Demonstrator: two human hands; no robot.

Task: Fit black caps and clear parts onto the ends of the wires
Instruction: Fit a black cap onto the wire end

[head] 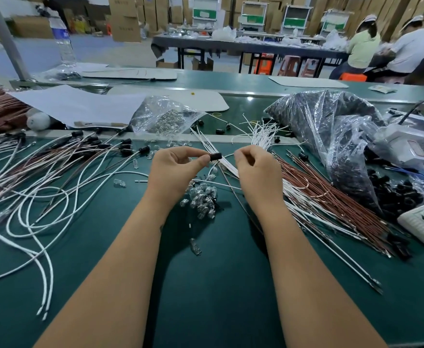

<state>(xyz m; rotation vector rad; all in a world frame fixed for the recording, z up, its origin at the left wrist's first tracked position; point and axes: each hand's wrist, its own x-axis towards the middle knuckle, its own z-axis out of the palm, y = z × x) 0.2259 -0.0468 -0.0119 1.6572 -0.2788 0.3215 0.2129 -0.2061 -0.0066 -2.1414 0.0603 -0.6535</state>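
Head view gives us both bare forearms reaching forward over the dark green surface [206, 272]. Our left hand [173, 169] pinches a small black cylindrical cap [215, 156] between thumb and forefinger; the cap juts out to the right beyond the fingertips [204, 160], held above the surface between the two hands. Our right hand [255, 169] has its fingers curled in, the thumb and forefinger pressed together close to a thin white wire [227, 156] that runs from the cap's right end toward them; whether they actually grip the wire, we cannot tell. Cap and right fingers sit near each other, not touching.

Beneath the hands lies a loose heap of small clear glass bulbs [202, 197]. To the right spreads a sheaf of brown and white wires [326, 197], with a crumpled clear plastic bag of black caps [331, 126] beyond it. To the left lie long white and brown wires already fitted with black caps [88, 151]. A smaller clear bag of bulbs [163, 116] rests farther back.
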